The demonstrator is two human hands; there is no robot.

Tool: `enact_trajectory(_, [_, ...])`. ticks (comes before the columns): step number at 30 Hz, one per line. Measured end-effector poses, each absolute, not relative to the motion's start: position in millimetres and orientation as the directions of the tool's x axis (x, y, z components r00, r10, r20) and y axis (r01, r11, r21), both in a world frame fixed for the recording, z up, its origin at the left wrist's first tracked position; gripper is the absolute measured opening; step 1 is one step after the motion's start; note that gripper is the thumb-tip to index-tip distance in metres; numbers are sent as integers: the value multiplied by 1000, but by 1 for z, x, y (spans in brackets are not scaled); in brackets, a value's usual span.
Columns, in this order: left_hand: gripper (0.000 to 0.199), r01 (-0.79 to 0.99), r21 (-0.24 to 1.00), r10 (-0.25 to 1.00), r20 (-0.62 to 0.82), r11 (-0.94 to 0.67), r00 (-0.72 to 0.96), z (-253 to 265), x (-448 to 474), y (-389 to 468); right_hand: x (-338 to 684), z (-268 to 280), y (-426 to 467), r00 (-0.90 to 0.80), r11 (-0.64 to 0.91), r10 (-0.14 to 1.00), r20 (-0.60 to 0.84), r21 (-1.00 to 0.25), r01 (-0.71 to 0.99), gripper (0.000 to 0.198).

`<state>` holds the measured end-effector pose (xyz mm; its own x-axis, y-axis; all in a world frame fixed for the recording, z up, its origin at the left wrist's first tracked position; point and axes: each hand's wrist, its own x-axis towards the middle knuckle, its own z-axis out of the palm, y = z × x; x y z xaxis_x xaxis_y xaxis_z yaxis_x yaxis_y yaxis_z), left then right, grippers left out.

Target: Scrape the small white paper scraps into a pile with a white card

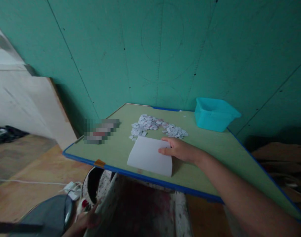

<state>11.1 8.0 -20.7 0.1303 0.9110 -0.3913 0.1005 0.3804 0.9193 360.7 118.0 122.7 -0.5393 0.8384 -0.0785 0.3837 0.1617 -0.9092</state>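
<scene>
Item: white paper sheet [150,156], lying flat on the green counter [209,164] near its blue front edge, just in front of a heap of small paper scraps [155,126].

Step in hand, as judged: you are steadying or positioning the sheet; it is not lifted.

Right hand [177,149]: you are reaching forward across the counter with the arm extended, palm down, fingers flat and pressing on the sheet's right edge. Nothing is clenched; the hand is resting on the paper rather than gripping it.

Left hand [87,220]: you are holding it low, below the counter edge, beside a patterned cloth bag [101,187]; whether it is grasping anything, I cannot tell.

Next move, as judged: lifting calls for pinching the edge under the fingertips.

Also present: teal plastic tub [214,113], well apart at the far right corner.
</scene>
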Motion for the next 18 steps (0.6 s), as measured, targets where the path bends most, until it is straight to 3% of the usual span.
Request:
enact_trajectory(12, [24, -35, 918, 916, -390, 395, 95, -49, 27, 15, 360, 125, 118, -552, 69, 823, -131, -943, 327, 36])
enact_trajectory(18, [28, 48, 931, 927, -365, 362, 90, -65, 38, 14, 363, 128, 117, -503, 25, 852, -146, -948, 317, 34])
